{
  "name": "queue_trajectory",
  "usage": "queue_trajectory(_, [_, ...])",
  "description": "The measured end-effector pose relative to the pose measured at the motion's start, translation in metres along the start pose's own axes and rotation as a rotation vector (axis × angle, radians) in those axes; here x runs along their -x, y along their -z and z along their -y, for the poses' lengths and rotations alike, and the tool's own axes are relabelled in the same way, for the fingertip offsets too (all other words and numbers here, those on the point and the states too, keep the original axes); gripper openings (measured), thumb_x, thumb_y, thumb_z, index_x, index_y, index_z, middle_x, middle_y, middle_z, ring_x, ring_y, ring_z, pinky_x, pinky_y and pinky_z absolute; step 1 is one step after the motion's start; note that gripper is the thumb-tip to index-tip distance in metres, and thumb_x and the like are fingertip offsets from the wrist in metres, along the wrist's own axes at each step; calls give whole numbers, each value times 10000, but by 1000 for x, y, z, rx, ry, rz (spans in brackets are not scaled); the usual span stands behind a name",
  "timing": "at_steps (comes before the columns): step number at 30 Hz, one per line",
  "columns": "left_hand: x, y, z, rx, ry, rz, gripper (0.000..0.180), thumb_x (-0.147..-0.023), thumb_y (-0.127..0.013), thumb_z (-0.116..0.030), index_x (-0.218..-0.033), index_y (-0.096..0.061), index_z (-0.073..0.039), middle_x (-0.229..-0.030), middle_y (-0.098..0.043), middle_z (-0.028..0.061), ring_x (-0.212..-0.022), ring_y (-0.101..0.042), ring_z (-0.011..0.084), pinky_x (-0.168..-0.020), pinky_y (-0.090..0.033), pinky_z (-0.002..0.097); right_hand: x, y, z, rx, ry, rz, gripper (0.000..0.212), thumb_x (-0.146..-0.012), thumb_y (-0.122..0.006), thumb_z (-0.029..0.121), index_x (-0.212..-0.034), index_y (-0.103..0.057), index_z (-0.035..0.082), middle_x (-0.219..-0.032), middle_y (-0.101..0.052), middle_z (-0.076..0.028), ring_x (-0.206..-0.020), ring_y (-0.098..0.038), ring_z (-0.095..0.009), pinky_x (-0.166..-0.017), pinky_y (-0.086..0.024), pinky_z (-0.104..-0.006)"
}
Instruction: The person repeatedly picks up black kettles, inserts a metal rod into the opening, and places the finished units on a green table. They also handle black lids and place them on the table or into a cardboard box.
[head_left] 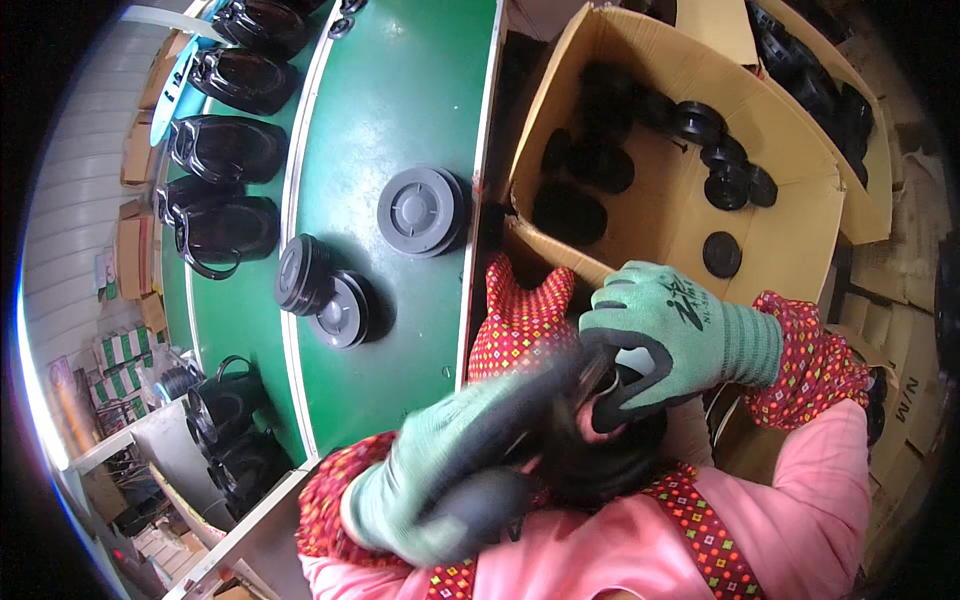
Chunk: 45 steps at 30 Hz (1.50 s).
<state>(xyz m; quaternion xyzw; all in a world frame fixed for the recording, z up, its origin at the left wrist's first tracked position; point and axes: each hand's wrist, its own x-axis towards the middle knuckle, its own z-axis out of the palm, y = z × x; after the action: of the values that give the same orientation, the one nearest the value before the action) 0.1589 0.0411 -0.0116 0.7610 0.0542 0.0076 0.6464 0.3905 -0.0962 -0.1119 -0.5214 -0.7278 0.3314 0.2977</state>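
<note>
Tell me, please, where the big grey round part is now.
In the head view, the big grey round part lies on the green table, near its right edge, between two smaller round parts and the cardboard box.

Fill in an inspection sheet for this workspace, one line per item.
Surface: green table, bearing grey-faced discs, one tilted against another.
Things in hand: dark part at the lap, partly hidden by the hands; details unclear.
Clutter: loose black parts scattered in an open box.
Hands: left hand gloved, motion-blurred; right hand gloved, curled at the dark part, grip unclear.
Cables: nothing seen.
Surroundings: black buckets along the table's left; pale wall beyond.
</note>
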Motion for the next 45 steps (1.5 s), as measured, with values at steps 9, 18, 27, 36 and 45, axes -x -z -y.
queue_trajectory(9, [-31,-1,-7,-742,373,320,671,-903,-724,-295,-1405,-491,86,-1015,-696,232,-871,-723,381,-740,-591,434,7,-7,25,102,-196,-8,613,-769,-802,569,-1113,-665,80,-918,-648,-134,-876,-652,-344,-743,-499,-472])
queue_trajectory(18, [-43,35,109,-303,-76,209,307,-851,-682,-124,-1137,-656,-15,-896,-684,210,-809,-671,429,-716,-546,453,16,17,81,345,-374,54,685,-901,-704,418,-1434,-594,2,-829,-617,-160,-653,-630,-284,-612,-480,-430])
queue_trajectory(27, [-67,9,130,-287,-257,8,205,-880,-640,-129,-1027,-708,-3,-907,-707,203,-819,-683,419,-713,-539,428,16,23,107,467,-537,110,652,-927,-666,370,-1448,-562,-9,-917,-651,-165,-739,-654,-318,-728,-486,-473])
queue_trajectory(36, [42,25,145,-292,140,-610,226,-950,-718,-75,-1136,-706,53,-930,-747,126,-859,-684,147,-797,-552,313,48,5,117,395,-264,-124,895,-753,-846,486,-1500,-555,89,-1580,-468,-215,-1494,-317,-525,-1233,-186,-643])
queue_trajectory(45, [213,-1,205,-872,476,-868,297,-913,-761,-228,-1164,-676,-97,-1074,-710,130,-935,-707,356,-802,-569,423,60,-35,83,-83,-83,-274,812,-659,-967,216,-1366,-640,-15,-1370,-671,-193,-1327,-597,-390,-1150,-441,-467])
